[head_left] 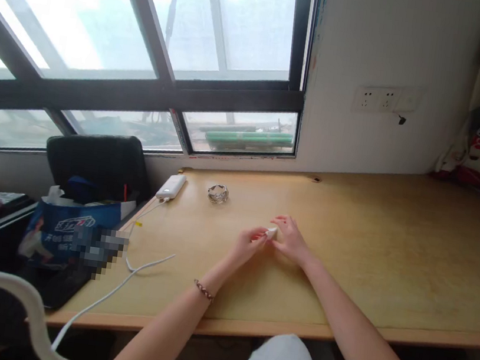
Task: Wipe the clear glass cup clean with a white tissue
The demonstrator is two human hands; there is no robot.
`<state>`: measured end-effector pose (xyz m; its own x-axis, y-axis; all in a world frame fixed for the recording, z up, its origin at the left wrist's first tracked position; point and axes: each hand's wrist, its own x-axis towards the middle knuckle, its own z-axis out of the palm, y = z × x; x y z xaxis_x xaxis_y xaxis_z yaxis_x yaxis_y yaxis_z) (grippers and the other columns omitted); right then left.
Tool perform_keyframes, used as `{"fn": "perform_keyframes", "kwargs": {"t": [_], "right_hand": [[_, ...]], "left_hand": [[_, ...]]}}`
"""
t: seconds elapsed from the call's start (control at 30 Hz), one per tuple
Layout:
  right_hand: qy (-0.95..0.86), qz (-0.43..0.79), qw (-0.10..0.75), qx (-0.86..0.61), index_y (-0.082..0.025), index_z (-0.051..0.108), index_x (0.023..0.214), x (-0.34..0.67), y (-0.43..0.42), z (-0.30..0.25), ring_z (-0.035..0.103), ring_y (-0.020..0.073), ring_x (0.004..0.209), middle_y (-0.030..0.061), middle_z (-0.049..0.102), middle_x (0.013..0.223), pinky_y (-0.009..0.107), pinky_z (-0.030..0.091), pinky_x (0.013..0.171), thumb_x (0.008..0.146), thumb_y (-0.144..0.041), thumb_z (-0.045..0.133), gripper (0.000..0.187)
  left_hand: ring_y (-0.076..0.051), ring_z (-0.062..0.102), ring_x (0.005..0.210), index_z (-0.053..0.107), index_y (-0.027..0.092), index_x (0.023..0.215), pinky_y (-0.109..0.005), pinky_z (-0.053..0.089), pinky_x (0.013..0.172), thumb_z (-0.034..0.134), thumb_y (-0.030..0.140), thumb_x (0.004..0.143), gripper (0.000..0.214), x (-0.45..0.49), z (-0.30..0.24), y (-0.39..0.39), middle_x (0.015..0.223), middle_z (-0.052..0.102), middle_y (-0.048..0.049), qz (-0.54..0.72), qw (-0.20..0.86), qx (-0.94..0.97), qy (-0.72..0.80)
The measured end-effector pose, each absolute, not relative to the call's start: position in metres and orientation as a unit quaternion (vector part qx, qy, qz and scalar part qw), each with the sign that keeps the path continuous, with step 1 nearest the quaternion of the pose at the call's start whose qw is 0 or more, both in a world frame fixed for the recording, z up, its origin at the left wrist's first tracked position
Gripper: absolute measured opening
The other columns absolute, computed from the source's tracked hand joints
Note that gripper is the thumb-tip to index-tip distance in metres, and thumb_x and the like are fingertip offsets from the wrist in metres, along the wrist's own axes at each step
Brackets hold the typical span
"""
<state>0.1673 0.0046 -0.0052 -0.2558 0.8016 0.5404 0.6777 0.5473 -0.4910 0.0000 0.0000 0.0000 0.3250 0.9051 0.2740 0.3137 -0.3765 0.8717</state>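
Observation:
Over the wooden table (369, 240), a small white object (271, 232) sits between the fingertips of both my hands; its exact kind is too small to make out. My left hand (249, 245) is closed in a pinch at its left side, and a braided bracelet circles that wrist. From the right, my right hand (290, 242) curls its thumb and fingers around the same object. Beyond my hands, to the left, lies a silvery openwork metal ring (218, 193).
A white power bank (171, 187) with a white cable (143, 266) lies near the table's left edge. Left of the table are a black chair (97, 163) and a blue bag (70, 227). Windows (239, 25) and wall sockets (377, 98) are behind. A curved white tube (6, 284) crosses the lower left.

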Motion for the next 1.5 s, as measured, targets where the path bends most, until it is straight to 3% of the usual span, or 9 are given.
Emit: {"fn": "perform_keyframes", "kwargs": {"t": [0.1, 0.23, 0.5, 0.7, 0.9, 1.1, 1.23, 1.37, 1.5], "right_hand": [[-0.791, 0.126, 0.382, -0.46, -0.018, 0.061, 0.077, 0.166, 0.004, -0.004, 0.051, 0.0158, 0.075, 0.0038, 0.059, 0.078, 0.026, 0.038, 0.067, 0.071, -0.042, 0.054, 0.026], [-0.737, 0.224, 0.396, -0.501, -0.015, 0.057, 0.058, 0.165, 0.005, -0.009, 0.043, 0.0093, 0.047, -0.0022, 0.051, 0.05, 0.021, 0.03, 0.047, 0.074, -0.048, 0.046, 0.038], [-0.656, 0.333, 0.46, -0.496, -0.014, 0.058, 0.077, 0.164, 0.012, -0.015, 0.05, 0.0113, 0.054, 0.0004, 0.058, 0.064, 0.02, 0.035, 0.047, 0.074, -0.049, 0.044, 0.037], [-0.667, 0.206, 0.5, -0.513, -0.018, 0.048, 0.106, 0.162, 0.009, -0.013, 0.054, 0.0132, 0.067, 0.0077, 0.056, 0.096, 0.026, 0.043, 0.06, 0.065, -0.042, 0.059, 0.048], [-0.673, 0.37, 0.447, -0.458, -0.016, 0.054, 0.097, 0.158, 0.003, -0.004, 0.056, 0.0137, 0.068, 0.0057, 0.06, 0.085, 0.024, 0.044, 0.057, 0.072, -0.046, 0.048, 0.039], [-0.688, 0.351, 0.426, -0.472, -0.014, 0.062, 0.073, 0.159, 0.005, -0.01, 0.051, 0.0119, 0.059, -0.0005, 0.059, 0.064, 0.02, 0.036, 0.051, 0.071, -0.043, 0.048, 0.032], [-0.59, 0.401, 0.479, -0.511, -0.012, 0.061, 0.065, 0.166, 0.016, -0.021, 0.048, 0.0107, 0.049, -0.0009, 0.057, 0.055, 0.02, 0.033, 0.045, 0.069, -0.045, 0.049, 0.035], [-0.468, 0.5, 0.562, -0.463, -0.012, 0.061, 0.071, 0.17, 0.021, -0.02, 0.053, 0.013, 0.051, 0.001, 0.061, 0.059, 0.023, 0.04, 0.049, 0.063, -0.045, 0.057, 0.035], [-0.396, 0.578, 0.585, -0.409, -0.013, 0.062, 0.077, 0.17, 0.019, -0.012, 0.057, 0.0147, 0.053, 0.0029, 0.064, 0.062, 0.025, 0.044, 0.053, 0.057, -0.038, 0.064, 0.032]], "left_hand": [[-0.017, 0.058, 0.077, 0.061, 0.013, 0.087, -0.027, 0.045, 0.07, 0.056, 0.036, 0.07, 0.03, 0.006, 0.002, -0.003, 0.083, 0.064, -0.0069, 0.445, 0.518, 0.622, 0.383], [-0.017, 0.058, 0.081, 0.058, 0.013, 0.095, -0.028, 0.046, 0.071, 0.064, 0.035, 0.063, 0.039, 0.001, 0.007, 0.0, 0.093, 0.062, -0.0086, 0.452, 0.61, 0.531, 0.376], [-0.014, 0.06, 0.066, 0.06, 0.009, 0.082, -0.029, 0.047, 0.069, 0.063, 0.031, 0.066, 0.028, -0.001, -0.004, 0.001, 0.075, 0.063, -0.0081, 0.383, 0.673, 0.527, 0.35], [-0.017, 0.06, 0.075, 0.061, 0.01, 0.077, -0.033, 0.045, 0.077, 0.064, 0.028, 0.064, 0.023, -0.004, -0.003, 0.006, 0.081, 0.064, -0.0082, 0.467, 0.653, 0.485, 0.347], [-0.021, 0.059, 0.083, 0.061, 0.009, 0.089, -0.035, 0.044, 0.079, 0.061, 0.03, 0.067, 0.03, -0.006, 0.002, 0.002, 0.092, 0.062, -0.0116, 0.455, 0.635, 0.518, 0.348], [-0.019, 0.059, 0.08, 0.06, 0.01, 0.089, -0.031, 0.045, 0.075, 0.06, 0.029, 0.066, 0.03, -0.004, 0.002, 0.0, 0.09, 0.063, -0.0101, 0.417, 0.636, 0.546, 0.353], [-0.018, 0.059, 0.076, 0.061, 0.011, 0.083, -0.031, 0.045, 0.073, 0.059, 0.026, 0.063, 0.025, -0.005, 0.002, 0.002, 0.085, 0.063, -0.0088, 0.429, 0.648, 0.517, 0.359], [-0.016, 0.06, 0.072, 0.058, 0.012, 0.073, -0.029, 0.046, 0.069, 0.055, 0.024, 0.063, 0.016, -0.007, 0.0, 0.005, 0.079, 0.063, -0.0061, 0.47, 0.644, 0.489, 0.354], [-0.013, 0.059, 0.066, 0.054, 0.014, 0.071, -0.026, 0.047, 0.063, 0.057, 0.028, 0.064, 0.016, -0.009, -0.003, 0.007, 0.072, 0.061, -0.0033, 0.496, 0.647, 0.46, 0.351]]}}
